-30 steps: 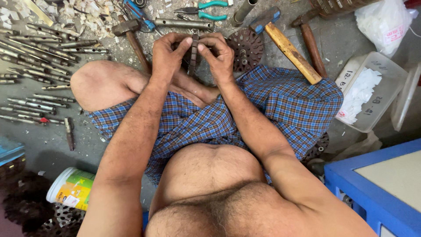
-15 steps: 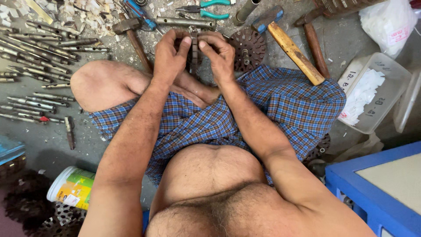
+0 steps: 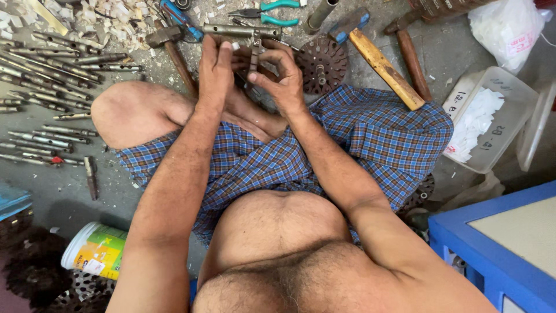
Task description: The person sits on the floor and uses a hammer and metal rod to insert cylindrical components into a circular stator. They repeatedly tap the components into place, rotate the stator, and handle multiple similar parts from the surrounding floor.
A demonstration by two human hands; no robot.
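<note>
Above the crossed legs, a small metal part (image 3: 253, 57) is pinched by the right hand (image 3: 284, 78) and clasped by the left hand (image 3: 215, 69), beside a hammer (image 3: 174, 52).

Left hand (image 3: 215, 69) and right hand (image 3: 282, 78) meet ahead, fingers curled; forearms converge

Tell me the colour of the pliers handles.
Teal green, seen in the head view: pliers.
</note>
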